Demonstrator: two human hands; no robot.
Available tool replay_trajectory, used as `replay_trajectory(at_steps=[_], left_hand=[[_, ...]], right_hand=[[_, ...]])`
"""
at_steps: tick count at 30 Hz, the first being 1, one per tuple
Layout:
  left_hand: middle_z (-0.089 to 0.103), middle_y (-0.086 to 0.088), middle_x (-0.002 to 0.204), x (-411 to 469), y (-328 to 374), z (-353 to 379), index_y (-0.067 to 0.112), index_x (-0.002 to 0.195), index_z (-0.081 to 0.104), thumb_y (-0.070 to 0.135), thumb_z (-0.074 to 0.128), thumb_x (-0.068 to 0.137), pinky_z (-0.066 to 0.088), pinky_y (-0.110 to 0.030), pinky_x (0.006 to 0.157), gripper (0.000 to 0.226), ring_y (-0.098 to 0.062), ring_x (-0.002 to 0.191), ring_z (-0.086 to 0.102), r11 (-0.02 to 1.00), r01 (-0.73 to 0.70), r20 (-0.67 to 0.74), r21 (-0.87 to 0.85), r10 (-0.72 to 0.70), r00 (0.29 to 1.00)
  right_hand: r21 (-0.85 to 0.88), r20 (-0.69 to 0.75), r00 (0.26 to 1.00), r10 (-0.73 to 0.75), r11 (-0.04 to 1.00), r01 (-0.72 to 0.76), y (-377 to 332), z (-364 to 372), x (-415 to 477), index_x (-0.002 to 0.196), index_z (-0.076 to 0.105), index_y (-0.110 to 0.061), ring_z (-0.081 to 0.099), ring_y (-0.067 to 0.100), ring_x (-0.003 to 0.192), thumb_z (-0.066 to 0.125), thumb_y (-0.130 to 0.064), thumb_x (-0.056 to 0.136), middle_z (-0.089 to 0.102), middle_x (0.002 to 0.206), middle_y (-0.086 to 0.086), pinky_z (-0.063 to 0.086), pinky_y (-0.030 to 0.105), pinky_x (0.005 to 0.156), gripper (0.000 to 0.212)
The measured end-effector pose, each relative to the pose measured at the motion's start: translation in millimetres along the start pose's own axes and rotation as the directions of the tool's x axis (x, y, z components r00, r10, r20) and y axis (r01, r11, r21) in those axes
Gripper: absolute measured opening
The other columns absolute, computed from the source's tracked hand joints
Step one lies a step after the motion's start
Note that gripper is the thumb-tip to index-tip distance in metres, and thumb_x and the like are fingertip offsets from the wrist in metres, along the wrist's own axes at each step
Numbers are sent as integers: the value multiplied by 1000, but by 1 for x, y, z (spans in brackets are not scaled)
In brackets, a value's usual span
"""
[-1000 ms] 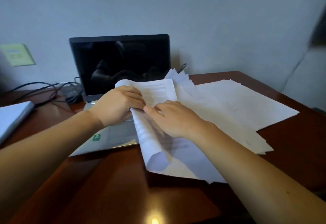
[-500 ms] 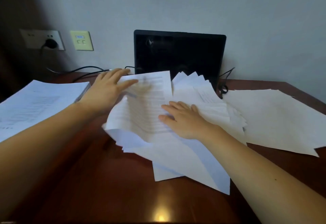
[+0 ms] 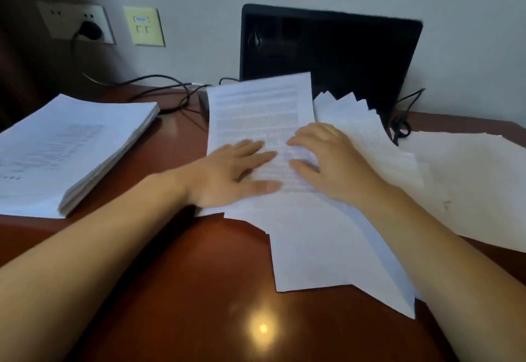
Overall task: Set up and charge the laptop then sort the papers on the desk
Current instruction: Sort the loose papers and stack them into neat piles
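A printed sheet (image 3: 256, 111) lies on top of a fanned heap of loose papers (image 3: 358, 125) in the middle of the desk (image 3: 182, 290). My left hand (image 3: 233, 171) lies flat on that sheet with straight fingers. My right hand (image 3: 327, 159) rests beside it on the same sheet, fingers slightly bent, touching the paper. Behind the heap stands the open laptop (image 3: 327, 48) with a dark screen; its keyboard is hidden under the papers. Its black cable (image 3: 159, 82) runs left to a plug in the wall socket (image 3: 91, 30).
A thick neat stack of printed pages (image 3: 65, 145) lies at the left of the desk. More loose white sheets (image 3: 469, 179) spread over the right side. A second black cord (image 3: 401, 128) loops at the laptop's right. A yellowish wall plate (image 3: 143, 25) sits beside the socket.
The lifted, curled sheet has been laid down flat on the heap. My left hand came down from its top edge onto its middle, close to my right hand. The view has turned left.
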State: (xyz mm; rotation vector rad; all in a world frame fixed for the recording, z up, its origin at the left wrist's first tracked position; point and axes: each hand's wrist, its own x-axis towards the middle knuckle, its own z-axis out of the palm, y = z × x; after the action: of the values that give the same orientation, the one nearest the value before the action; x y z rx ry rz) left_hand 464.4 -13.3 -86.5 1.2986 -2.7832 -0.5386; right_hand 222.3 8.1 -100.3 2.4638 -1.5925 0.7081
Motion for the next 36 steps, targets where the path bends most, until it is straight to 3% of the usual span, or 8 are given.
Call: replay_trajectory(at_steps=[4,11,18,23,27,32,34,36], left_hand=[[-7,9,170,4,4,3,39,161,3,86,31,84,-4,-34,125,95,-8,155,-11,993,99,-11,57,-98,995],[23,0,164,2,-1,10,28,159,19,93,8,75,20,-54,121,107,-23,151,18,962,257,-156,90,-241,958],[54,3,147,-7,-10,-3,32,132,65,51,49,99,38,-47,112,41,-21,139,44,990,138,-471,41,-102,876],[64,18,129,-31,-23,-32,44,116,71,20,57,77,42,-30,110,47,-2,123,55,992,-81,-263,-98,53,963],[23,22,162,-33,-31,-35,59,145,38,-1,67,78,26,-28,117,95,-3,149,20,995,83,72,-63,-78,994],[51,20,146,-26,-35,-31,41,135,60,24,67,95,29,-20,117,43,1,142,37,991,-125,-290,-50,105,951],[67,25,119,-29,-32,-31,38,119,71,32,57,101,42,-4,94,24,9,112,58,987,-127,-315,-103,89,945],[71,15,88,-27,-33,-30,26,95,75,41,52,102,44,-12,69,29,0,85,61,993,-86,-350,-76,54,935]], right_hand=[[152,42,998,43,987,-48,-8,-20,-3,116,65,-28,51,8,113,63,-48,90,60,118,-14,44,34,99,33],[223,401,915,38,965,-138,-52,-41,-19,140,30,-56,21,-2,141,71,-81,54,17,149,-33,34,38,114,99],[124,600,800,12,986,-108,-68,-41,-25,141,0,-69,-2,8,150,79,-63,65,-14,154,-36,25,45,118,110],[178,455,890,44,974,-139,-52,-40,-22,147,23,-54,14,-3,145,67,-39,78,9,157,-30,27,35,118,83],[234,236,970,51,966,-108,-39,-37,-19,136,46,-39,42,2,127,66,-30,78,38,139,-25,44,36,104,61],[290,62,997,39,956,-56,-29,-36,-18,103,66,-26,61,7,99,70,-24,83,66,101,-15,52,40,84,20],[316,73,997,37,947,-58,-29,-37,-18,98,71,-25,64,5,96,70,-29,86,69,94,-14,53,36,84,13],[319,126,991,52,943,-90,-29,-39,-19,96,74,-27,64,1,96,68,-33,87,71,93,-16,53,33,87,12]])
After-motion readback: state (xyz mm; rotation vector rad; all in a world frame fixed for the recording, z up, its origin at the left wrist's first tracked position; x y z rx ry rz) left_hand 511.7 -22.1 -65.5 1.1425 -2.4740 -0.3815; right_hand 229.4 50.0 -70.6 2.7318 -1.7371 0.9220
